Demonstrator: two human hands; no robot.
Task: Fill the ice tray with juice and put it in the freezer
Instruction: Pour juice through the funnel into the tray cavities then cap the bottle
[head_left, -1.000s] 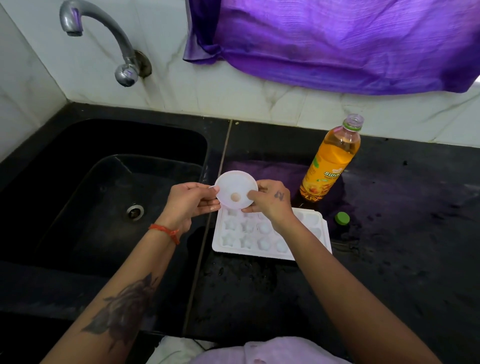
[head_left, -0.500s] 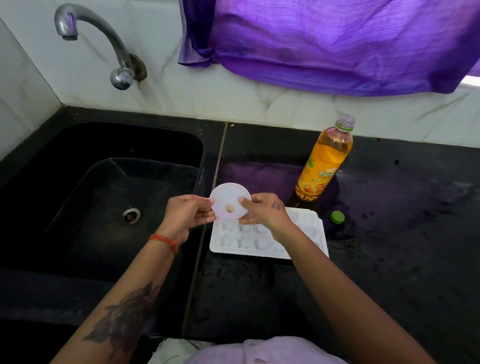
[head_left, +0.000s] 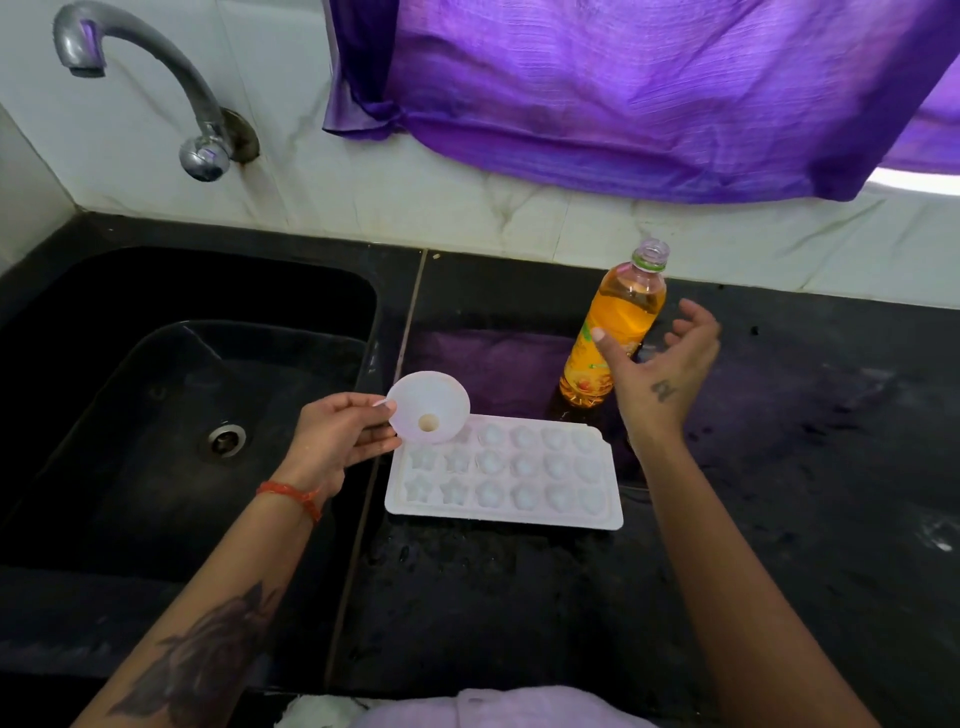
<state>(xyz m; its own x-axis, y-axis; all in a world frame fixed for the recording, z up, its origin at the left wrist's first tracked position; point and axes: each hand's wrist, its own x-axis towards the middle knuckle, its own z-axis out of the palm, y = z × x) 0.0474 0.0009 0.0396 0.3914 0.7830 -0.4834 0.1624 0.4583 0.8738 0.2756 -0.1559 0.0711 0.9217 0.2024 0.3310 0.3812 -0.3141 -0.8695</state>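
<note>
While your left hand (head_left: 340, 441) pinches the white funnel (head_left: 430, 407) by its rim, thumb and fingers curled onto the near edge, the funnel hangs over the far-left corner of the ice tray (head_left: 504, 512), and your right hand (head_left: 657, 366) spreads wide with nothing in it, fingers loosely bent just beside the juice bottle (head_left: 615, 332). That bottle stands uncapped and nearly full, just beyond your right thumb, so a careless sweep of those spread fingers could knock it and send juice across the dark counter (head_left: 779, 519). Close around its lower body rather than its narrow neck, since a full bottle gripped high is likely to swing. Your funnel hold is a light one on the edge only; I judge that a heavy stream could tip it, or shift its spout off the cavity beneath, which is hidden under the bowl. Each cavity looks shallow, so a fast pour would probably overflow into its neighbours. The tray lies flat just right of your left hand, its left end close to the sink (head_left: 182, 395) edge, and a nudge from your left wrist could slide it that way. Whether the cavities are dry or wet I cannot tell.
</note>
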